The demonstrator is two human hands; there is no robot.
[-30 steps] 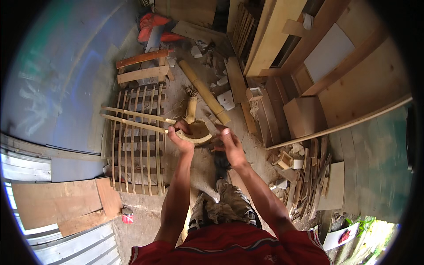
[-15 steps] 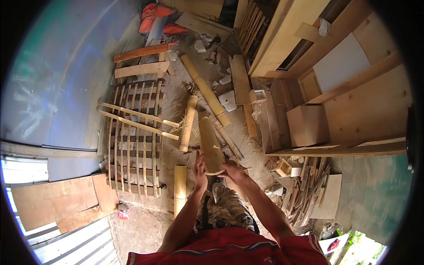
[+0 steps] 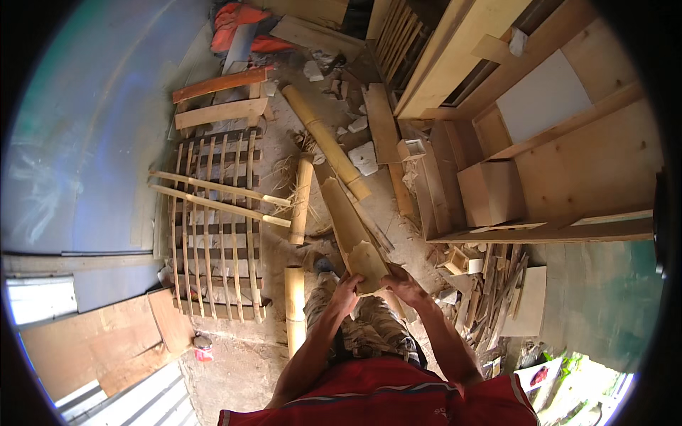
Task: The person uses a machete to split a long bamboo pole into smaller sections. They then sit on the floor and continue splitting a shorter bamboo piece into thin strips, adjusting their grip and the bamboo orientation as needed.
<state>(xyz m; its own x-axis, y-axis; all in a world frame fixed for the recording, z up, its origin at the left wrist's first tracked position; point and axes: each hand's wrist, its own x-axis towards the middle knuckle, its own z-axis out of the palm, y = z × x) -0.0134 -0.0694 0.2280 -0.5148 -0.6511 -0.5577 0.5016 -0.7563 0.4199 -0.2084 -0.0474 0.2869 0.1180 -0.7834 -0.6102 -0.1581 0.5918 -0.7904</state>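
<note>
A split bamboo half (image 3: 366, 264) with a jagged break across it stretches away in front of me, its pale hollow side facing up. My left hand (image 3: 348, 291) is closed on the left rim of its near end, and my right hand (image 3: 403, 285) grips the right rim. The far end reaches toward the ground beside a short bamboo section (image 3: 301, 202). Another upright-looking bamboo piece (image 3: 295, 309) is left of my legs. Beyond, a longer bamboo pole (image 3: 323, 138) lies slantwise on the ground.
On the left, a slatted rack (image 3: 222, 234) carries two loose bamboo strips (image 3: 220, 202). Wooden shelving (image 3: 568, 156) stands along the right, with a heap of scrap wood (image 3: 494, 298) below it. Stones (image 3: 364, 159) and shavings (image 3: 288, 170) litter the ground. A small red can (image 3: 203, 348) sits lower left.
The bamboo half's near end has come closer and to the right with both hands, and its hollow side now shows more. My view has shifted slightly.
</note>
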